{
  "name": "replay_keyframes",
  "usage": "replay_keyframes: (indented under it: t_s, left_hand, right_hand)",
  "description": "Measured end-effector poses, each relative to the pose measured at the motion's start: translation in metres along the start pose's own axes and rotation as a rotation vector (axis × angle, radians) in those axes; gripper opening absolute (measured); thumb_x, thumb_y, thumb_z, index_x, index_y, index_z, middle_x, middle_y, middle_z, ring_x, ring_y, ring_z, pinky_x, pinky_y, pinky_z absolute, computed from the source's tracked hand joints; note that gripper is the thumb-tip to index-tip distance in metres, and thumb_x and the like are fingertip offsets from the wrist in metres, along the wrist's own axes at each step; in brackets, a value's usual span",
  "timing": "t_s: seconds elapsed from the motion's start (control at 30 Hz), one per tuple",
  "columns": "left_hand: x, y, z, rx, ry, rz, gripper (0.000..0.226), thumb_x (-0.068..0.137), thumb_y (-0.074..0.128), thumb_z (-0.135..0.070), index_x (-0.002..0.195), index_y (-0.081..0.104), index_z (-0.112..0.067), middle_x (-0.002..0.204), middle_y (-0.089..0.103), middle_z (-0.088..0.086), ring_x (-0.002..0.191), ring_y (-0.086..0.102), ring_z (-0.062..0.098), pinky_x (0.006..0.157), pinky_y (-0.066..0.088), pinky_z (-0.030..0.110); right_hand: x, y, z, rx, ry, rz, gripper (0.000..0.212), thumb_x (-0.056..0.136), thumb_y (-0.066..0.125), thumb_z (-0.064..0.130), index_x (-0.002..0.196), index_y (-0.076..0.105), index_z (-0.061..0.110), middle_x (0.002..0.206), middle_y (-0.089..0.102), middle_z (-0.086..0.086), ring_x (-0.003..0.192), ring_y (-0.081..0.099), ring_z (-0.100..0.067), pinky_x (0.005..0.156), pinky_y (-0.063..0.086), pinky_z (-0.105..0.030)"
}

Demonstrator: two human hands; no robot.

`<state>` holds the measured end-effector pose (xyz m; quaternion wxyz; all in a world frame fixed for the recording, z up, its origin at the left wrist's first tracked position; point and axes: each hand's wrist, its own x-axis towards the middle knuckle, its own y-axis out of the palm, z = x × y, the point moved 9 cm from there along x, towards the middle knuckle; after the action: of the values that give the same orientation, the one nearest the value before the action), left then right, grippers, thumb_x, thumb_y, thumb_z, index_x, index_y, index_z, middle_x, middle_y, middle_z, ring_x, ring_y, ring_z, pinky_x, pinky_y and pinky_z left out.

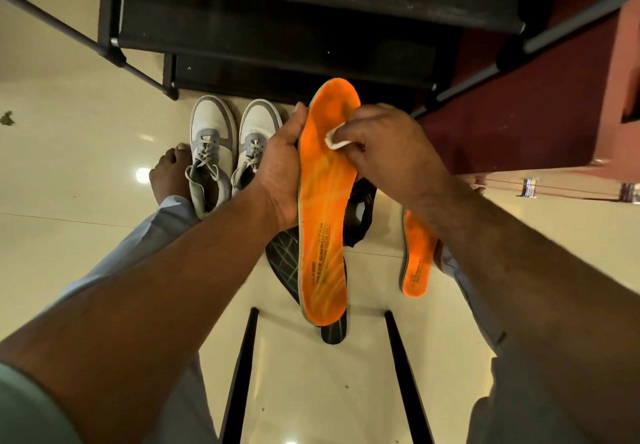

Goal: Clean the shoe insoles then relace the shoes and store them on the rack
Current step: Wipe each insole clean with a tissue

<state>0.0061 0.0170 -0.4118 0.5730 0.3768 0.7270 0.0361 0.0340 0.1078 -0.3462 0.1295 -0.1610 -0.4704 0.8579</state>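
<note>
The right hand has its fingers curled tight, pinching a small white wad of cloth or tissue and pressing it onto the forefoot of an orange insole. The left hand grips that insole along its edge at 9 o'clock, fingers wrapped behind, the thumb up by the toe end. The insole stands nearly upright in mid-frame, toe toward 12 o'clock, its printed heel toward 6.

Just behind it on the floor lies a dark insole with pale lines, and something black beside that, too hidden to tell what. A second orange insole lies at 4 o'clock, partly under the right forearm. At 10 o'clock a pair of grey and white sneakers stands side by side, laces in, beside a bare foot. The black rack fills 12 o'clock, on the cream tiled floor.
</note>
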Motion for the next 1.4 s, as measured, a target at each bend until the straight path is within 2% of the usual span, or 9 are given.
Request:
replay_keyframes:
  t_s: [0.17,0.33,0.5,0.63,0.83,1.0,1.13,1.23,1.4]
  left_hand:
    - [-0.002,0.002,-0.001,-0.002,-0.014,0.018,0.061,0.099,0.026,-0.062,0.116,0.064,-0.018,0.104,0.074,0.012,0.088,0.073,0.027,0.072,0.061,0.038]
    - [0.001,0.001,-0.001,0.033,0.02,0.011,0.064,0.099,0.026,-0.062,0.136,0.056,-0.02,0.118,0.07,0.014,0.102,0.068,0.029,0.083,0.058,0.042]
    - [-0.001,0.003,-0.003,-0.03,0.03,0.048,0.062,0.097,0.026,-0.061,0.116,0.065,-0.016,0.104,0.072,0.012,0.091,0.072,0.027,0.075,0.06,0.038]
    - [-0.001,0.004,-0.002,-0.003,0.042,0.039,0.059,0.096,0.028,-0.058,0.116,0.066,-0.018,0.113,0.069,0.013,0.101,0.064,0.029,0.085,0.053,0.041]
    - [-0.002,0.002,-0.004,-0.06,0.032,0.033,0.068,0.095,0.024,-0.065,0.116,0.066,-0.017,0.11,0.071,0.012,0.097,0.071,0.029,0.079,0.058,0.041]
    - [-0.002,0.005,-0.003,-0.023,0.056,0.034,0.07,0.096,0.019,-0.069,0.128,0.059,-0.022,0.118,0.071,0.011,0.106,0.068,0.028,0.083,0.058,0.041]
    - [-0.002,0.007,-0.005,-0.04,0.063,0.059,0.069,0.097,0.02,-0.066,0.125,0.062,-0.019,0.116,0.07,0.012,0.102,0.07,0.028,0.082,0.059,0.041]
    - [0.0,0.008,-0.005,-0.051,0.065,0.076,0.069,0.096,0.025,-0.064,0.135,0.057,-0.017,0.126,0.065,0.016,0.111,0.063,0.031,0.091,0.052,0.044]
    - [-0.001,0.014,-0.003,-0.057,0.06,0.113,0.071,0.082,0.038,-0.058,0.133,0.057,-0.013,0.132,0.055,0.023,0.114,0.051,0.037,0.092,0.045,0.046]
  right_hand:
    - [-0.001,0.003,0.032,0.077,-0.122,0.012,0.027,0.087,0.054,0.017,0.106,0.072,0.012,0.098,0.069,-0.007,0.095,0.064,-0.025,0.083,0.051,-0.04]
    - [0.0,0.003,-0.005,0.035,0.062,0.031,0.022,0.093,0.059,0.017,0.111,0.071,0.013,0.105,0.067,-0.007,0.1,0.061,-0.023,0.087,0.051,-0.038]
    - [-0.002,0.001,0.028,0.193,-0.049,-0.003,0.025,0.089,0.059,0.018,0.11,0.071,0.012,0.101,0.07,-0.008,0.092,0.066,-0.021,0.085,0.053,-0.037]
    - [0.0,0.007,-0.012,0.103,0.164,0.068,0.025,0.094,0.058,0.022,0.116,0.069,0.017,0.115,0.065,-0.005,0.102,0.062,-0.018,0.091,0.051,-0.033]
    - [-0.002,0.008,0.027,0.18,-0.023,0.042,0.023,0.091,0.062,0.019,0.112,0.07,0.016,0.106,0.07,-0.007,0.096,0.065,-0.021,0.089,0.052,-0.038]
    - [-0.001,0.006,-0.016,0.097,0.186,0.033,0.024,0.092,0.061,0.022,0.114,0.07,0.018,0.111,0.067,-0.003,0.099,0.062,-0.018,0.088,0.052,-0.034]
    - [-0.002,0.0,0.005,0.291,0.124,-0.035,0.02,0.088,0.064,0.019,0.106,0.072,0.021,0.099,0.068,0.005,0.096,0.051,-0.006,0.08,0.042,-0.02]
    - [-0.001,-0.007,-0.028,0.49,0.321,-0.132,0.015,0.086,0.066,0.018,0.098,0.073,0.023,0.091,0.067,0.007,0.088,0.06,-0.008,0.075,0.052,-0.028]
    - [-0.006,-0.012,-0.048,0.437,0.468,-0.213,0.015,0.087,0.061,0.012,0.096,0.071,0.019,0.083,0.067,0.006,0.071,0.061,0.001,0.059,0.048,-0.012]
